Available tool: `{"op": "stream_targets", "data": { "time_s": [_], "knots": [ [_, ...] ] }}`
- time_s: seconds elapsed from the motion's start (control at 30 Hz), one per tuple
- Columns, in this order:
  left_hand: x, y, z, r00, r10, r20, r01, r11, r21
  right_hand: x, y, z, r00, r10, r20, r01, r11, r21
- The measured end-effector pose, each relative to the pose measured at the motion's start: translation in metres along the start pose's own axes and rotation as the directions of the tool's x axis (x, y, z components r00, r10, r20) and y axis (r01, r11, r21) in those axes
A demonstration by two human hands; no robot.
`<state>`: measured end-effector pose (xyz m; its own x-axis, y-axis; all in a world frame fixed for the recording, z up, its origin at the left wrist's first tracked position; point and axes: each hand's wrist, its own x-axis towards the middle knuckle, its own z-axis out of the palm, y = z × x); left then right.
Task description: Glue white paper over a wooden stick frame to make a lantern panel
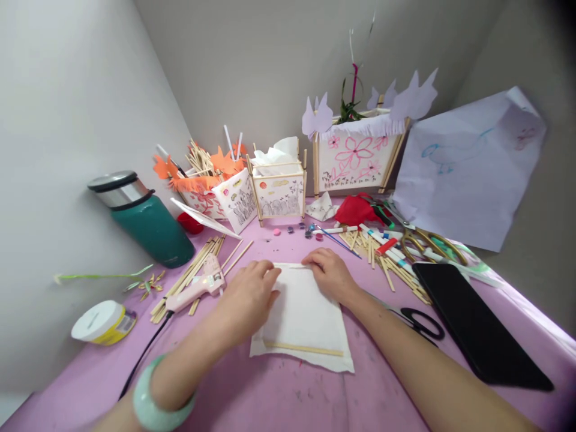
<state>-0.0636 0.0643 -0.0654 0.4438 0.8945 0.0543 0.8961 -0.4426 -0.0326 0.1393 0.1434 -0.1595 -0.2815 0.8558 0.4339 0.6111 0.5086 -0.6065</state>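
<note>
A white sheet [301,312] of paper or cloth lies flat on the purple table [310,402]. One thin wooden stick [303,348] lies across its near end. At the far left corner of the sheet is my left hand [254,291], fingers bent over the edge. My right hand [330,273] touches the far right corner with its fingertips pressed together. Whether anything thin sits under the fingers of either hand is hidden. A pale bracelet [159,396] circles my left wrist.
Left: glue gun [198,291], wooden sticks [180,288], green bottle [148,222], white-lidded tub [103,324]. Right: black-handled scissors [420,324], black phone [477,324], sticks and markers [387,252]. Behind: decorated boxes [281,195] and a large drawing [468,168].
</note>
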Motion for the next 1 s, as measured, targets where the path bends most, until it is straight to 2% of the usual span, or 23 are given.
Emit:
{"op": "stream_targets", "data": {
  "time_s": [0.1, 0.23, 0.73, 1.0],
  "knots": [
    [0.022, 0.008, 0.019, 0.999, 0.046, -0.008, -0.046, 0.998, 0.031, -0.001, 0.000, 0.000, 1.000, -0.020, 0.001, 0.020, 1.000, -0.015],
    [0.033, 0.007, 0.034, 0.997, 0.068, 0.035, -0.069, 0.996, 0.051, -0.002, -0.001, -0.001, 0.999, -0.048, 0.003, 0.048, 0.998, -0.044],
    [0.031, 0.013, 0.035, 0.995, 0.091, 0.041, -0.095, 0.989, 0.112, -0.009, -0.007, -0.010, 0.977, -0.200, 0.070, 0.210, 0.956, -0.206],
    [0.032, 0.011, 0.037, 0.994, 0.104, 0.028, -0.107, 0.989, 0.102, -0.011, -0.008, -0.014, 0.972, -0.225, 0.068, 0.234, 0.949, -0.211]
  ]
}}
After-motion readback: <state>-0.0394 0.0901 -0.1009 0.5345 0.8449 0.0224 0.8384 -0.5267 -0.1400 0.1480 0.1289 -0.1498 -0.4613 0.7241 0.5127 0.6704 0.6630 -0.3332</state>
